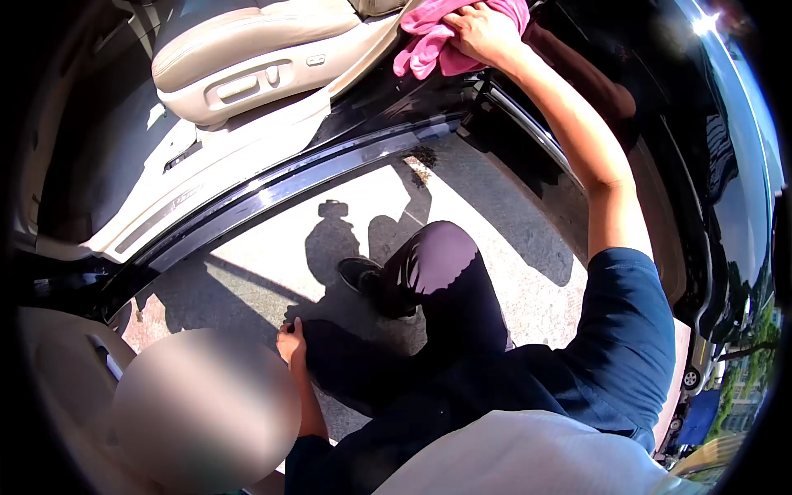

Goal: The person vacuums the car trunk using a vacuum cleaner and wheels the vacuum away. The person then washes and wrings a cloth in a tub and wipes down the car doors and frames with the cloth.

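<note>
My right hand is stretched far forward, pressing a bunched pink cloth onto the dark car body at the rear end of the door opening. Folds of the cloth hang below my fingers. My left hand rests low beside my bent left knee, in dark trousers. Its thumb and a finger show slightly apart, with nothing visible between them. Ahead of me runs the car's black door sill, with a beige seat behind it.
The open front door's beige panel stands at left. A dark rear door curves along the right. Sunlit concrete with shadows lies below. A blurred round patch covers the lower left. Another vehicle stands far right.
</note>
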Action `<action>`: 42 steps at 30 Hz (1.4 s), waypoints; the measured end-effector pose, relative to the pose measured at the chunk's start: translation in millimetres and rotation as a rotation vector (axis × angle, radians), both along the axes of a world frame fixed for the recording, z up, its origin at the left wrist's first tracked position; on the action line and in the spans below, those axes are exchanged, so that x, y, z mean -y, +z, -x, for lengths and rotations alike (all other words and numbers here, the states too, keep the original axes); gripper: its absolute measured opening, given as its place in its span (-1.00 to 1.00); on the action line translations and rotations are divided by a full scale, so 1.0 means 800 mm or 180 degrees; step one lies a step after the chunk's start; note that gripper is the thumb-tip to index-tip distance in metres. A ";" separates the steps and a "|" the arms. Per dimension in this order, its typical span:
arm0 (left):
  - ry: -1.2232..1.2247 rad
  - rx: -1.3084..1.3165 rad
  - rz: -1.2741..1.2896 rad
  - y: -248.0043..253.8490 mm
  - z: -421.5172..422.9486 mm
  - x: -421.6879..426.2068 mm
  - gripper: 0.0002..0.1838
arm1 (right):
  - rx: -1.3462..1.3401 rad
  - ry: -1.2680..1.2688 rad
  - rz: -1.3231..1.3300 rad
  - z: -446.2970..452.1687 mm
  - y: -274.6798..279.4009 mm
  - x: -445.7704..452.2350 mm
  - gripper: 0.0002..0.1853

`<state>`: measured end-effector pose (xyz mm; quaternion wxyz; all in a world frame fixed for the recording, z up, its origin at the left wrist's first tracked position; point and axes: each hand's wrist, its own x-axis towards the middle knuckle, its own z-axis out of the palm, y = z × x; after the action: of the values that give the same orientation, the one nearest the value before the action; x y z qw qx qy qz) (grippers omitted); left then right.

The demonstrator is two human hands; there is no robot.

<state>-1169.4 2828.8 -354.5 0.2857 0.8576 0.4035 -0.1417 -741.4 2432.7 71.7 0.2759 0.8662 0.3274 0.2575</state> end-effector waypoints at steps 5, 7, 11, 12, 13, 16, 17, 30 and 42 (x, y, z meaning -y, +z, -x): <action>-0.0276 0.0361 0.0144 0.002 -0.011 0.008 -0.54 | 0.0646 -0.0494 -0.0618 0.025 0.070 0.030 -0.77; -0.0344 0.0494 0.0020 0.000 -0.010 0.014 -0.56 | 0.0645 -0.0106 -0.0646 0.024 0.010 0.038 -0.80; -0.0302 0.0567 -0.0181 0.003 -0.005 0.014 -0.59 | -0.0100 0.0024 -0.0588 -0.002 -0.014 0.026 -0.81; -0.0214 0.0570 -0.0134 0.004 0.002 0.010 -0.58 | -0.0182 -0.0528 -0.0571 0.003 0.026 0.025 -0.80; -0.0139 0.0574 -0.0067 0.002 0.009 0.005 -0.58 | 0.0329 -0.0199 -0.0381 -0.008 0.063 0.043 -0.78; 0.0064 0.0738 0.0045 0.000 0.019 0.002 -0.56 | 0.1420 0.0182 0.1188 0.008 0.146 0.027 -0.73; 0.0081 0.0710 -0.0049 0.008 0.018 0.004 -0.56 | 0.1789 0.0126 0.1656 0.014 0.163 0.015 -0.72; -0.0287 0.0576 -0.0139 0.000 -0.005 0.011 -0.58 | 0.0353 -0.0934 0.0547 -0.033 0.194 -0.005 -0.77; 0.0010 0.0352 -0.0071 0.009 0.010 0.008 -0.56 | -0.0223 -0.0919 0.0174 -0.012 0.284 0.000 -0.66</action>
<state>-1177.7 2822.6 -347.5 0.2983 0.8666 0.3900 -0.0891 -732.0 2432.8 299.2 0.3220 0.9049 0.2157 0.1756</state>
